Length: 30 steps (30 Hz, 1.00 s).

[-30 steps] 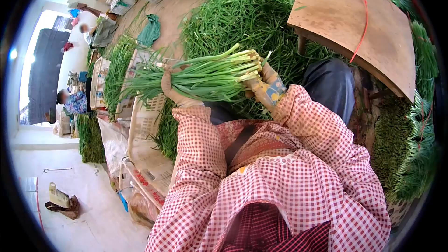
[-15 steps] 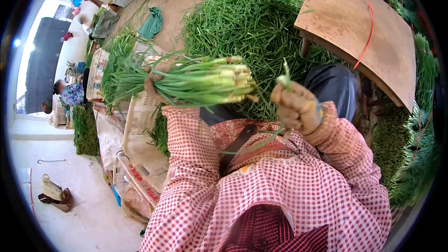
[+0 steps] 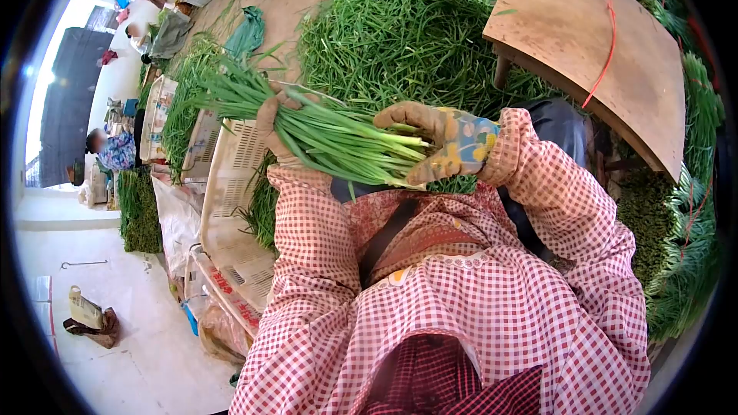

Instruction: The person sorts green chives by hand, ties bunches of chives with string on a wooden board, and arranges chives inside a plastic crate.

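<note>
My left hand (image 3: 275, 119), in a soiled brown glove, is closed around the middle of a bunch of green chives (image 3: 338, 138). The leafy tips fan out to the left and the pale cut ends point right. My right hand (image 3: 450, 138), in a stained glove with a blue and yellow patterned back, cups those cut ends, fingers above and thumb below. The palm side is hidden. Beyond the bunch lies a large heap of loose chives (image 3: 400, 34) on the floor.
A wooden board table (image 3: 592, 46) with a red tie (image 3: 607, 54) stands to the right, with tied bundles (image 3: 696, 177) beside it. White plastic crates (image 3: 242, 265) stand at left, near loose greens (image 3: 196, 92). Two people are farther off; a green bag (image 3: 247, 31) lies on the floor.
My right hand, which held a thin stalk apart from the bunch, has moved left onto the cut ends. The bunch has tilted, its cut ends lower, still in my left hand.
</note>
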Tool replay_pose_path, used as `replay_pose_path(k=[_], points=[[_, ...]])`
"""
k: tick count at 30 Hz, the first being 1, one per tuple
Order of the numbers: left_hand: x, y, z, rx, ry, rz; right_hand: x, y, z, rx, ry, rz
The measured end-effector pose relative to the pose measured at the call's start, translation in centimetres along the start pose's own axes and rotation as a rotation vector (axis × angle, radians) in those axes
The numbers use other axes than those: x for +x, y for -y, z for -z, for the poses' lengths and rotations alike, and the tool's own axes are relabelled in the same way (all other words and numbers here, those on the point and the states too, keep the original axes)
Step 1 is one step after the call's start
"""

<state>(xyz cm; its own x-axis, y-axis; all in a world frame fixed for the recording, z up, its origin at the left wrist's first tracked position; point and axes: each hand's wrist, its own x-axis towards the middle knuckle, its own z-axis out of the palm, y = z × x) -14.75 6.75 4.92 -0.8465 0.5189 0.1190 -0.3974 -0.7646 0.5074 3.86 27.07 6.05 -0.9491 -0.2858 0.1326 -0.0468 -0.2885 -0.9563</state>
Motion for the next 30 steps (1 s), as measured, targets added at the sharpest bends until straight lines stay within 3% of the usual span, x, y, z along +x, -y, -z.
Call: replay_pose_path(k=[2, 5, 6, 7, 9, 11, 12, 14, 17, 19, 20, 21, 22, 24, 25, 27, 30], points=[[-0.4, 0.9, -0.6, 0.161, -0.053, 0.007, 0.3, -1.4, 0.4, -0.126, 0.089, -0.032], [-0.4, 1.3, -0.3, 0.311, -0.063, -0.05, 0.0, -2.1, -0.2, -0.031, 0.044, -0.093], [0.3, 1.4, 2.4, 0.105, 0.113, -0.016, -0.5, -1.5, -0.1, -0.209, 0.024, -0.077], [0.3, 1.6, 2.6, 0.103, 0.112, -0.015, -1.0, -1.6, -0.2, -0.209, 0.024, -0.08], [0.2, 1.9, 3.1, -0.289, 0.2, 0.082, -2.1, -2.1, -0.8, -0.265, -0.029, -0.062], [0.8, 2.6, 3.9, -0.189, 0.249, -0.084, -2.4, -3.4, -2.3, -0.322, -0.138, 0.029], [0.4, 3.2, 4.3, -0.209, 0.127, -0.135, -2.5, -3.6, -2.5, -0.364, -0.115, -0.044], [-0.3, 2.1, -0.3, -0.371, 0.329, 0.129, -2.4, -4.0, -3.0, -0.393, -0.088, -0.058], [0.8, 2.3, 0.1, -0.476, 0.52, 0.091, -2.3, -3.2, -3.6, -0.561, -0.08, 0.072], [2.0, 1.1, 1.4, -0.414, 0.593, 0.117, -2.9, -1.2, -4.4, -0.645, -0.072, -0.106], [2.1, 0.6, 1.4, -0.356, 0.66, 0.151, -3.4, -2.2, -4.8, -0.722, -0.081, -0.027], [1.8, 0.6, 1.6, -0.355, 0.661, 0.135, -4.2, -3.3, -4.8, -0.798, -0.09, 0.053], [1.2, 0.8, 1.1, -0.201, 0.389, -0.226, -4.9, -3.3, -4.5, -0.805, -0.074, 0.055], [1.9, -1.3, 0.7, -0.588, 0.521, -0.158, -6.2, -3.3, -3.7, -0.794, -0.237, 0.12], [2.2, -2.0, 0.1, -0.581, 0.521, -0.174, -6.7, -3.3, -3.3, -0.781, -0.315, 0.153], [2.0, -3.6, -1.3, -0.4, 0.739, -0.035, -7.7, -3.2, -2.6, -0.736, -0.473, 0.212], [2.4, -4.2, -2.0, -0.393, 0.82, -0.023, -4.6, -1.1, 1.2, -0.878, -0.543, 0.025]])
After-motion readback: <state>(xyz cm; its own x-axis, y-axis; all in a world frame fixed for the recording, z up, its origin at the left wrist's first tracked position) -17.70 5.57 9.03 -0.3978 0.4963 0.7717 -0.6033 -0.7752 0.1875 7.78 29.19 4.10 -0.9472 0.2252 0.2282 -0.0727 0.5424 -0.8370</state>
